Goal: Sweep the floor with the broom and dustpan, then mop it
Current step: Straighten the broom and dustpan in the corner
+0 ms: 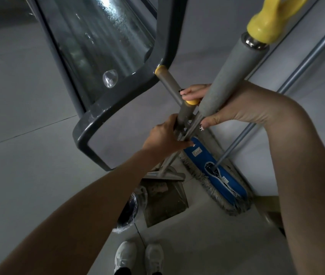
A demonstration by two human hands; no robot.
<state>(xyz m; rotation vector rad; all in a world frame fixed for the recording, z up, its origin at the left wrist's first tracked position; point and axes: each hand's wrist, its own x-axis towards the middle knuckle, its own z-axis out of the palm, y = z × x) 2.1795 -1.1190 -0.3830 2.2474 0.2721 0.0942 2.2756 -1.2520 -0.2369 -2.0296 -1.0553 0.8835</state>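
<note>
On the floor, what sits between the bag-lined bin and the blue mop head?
The dustpan stands there, close beside the bin, with a strip of bare floor before the mop head. The head view shows this.

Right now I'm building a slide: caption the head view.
Left hand and right hand grip grey handles above the dustpan, beside the mop.

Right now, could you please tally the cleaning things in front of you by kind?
broom: 1
dustpan: 1
mop: 1
bin: 1
Total: 4
</note>
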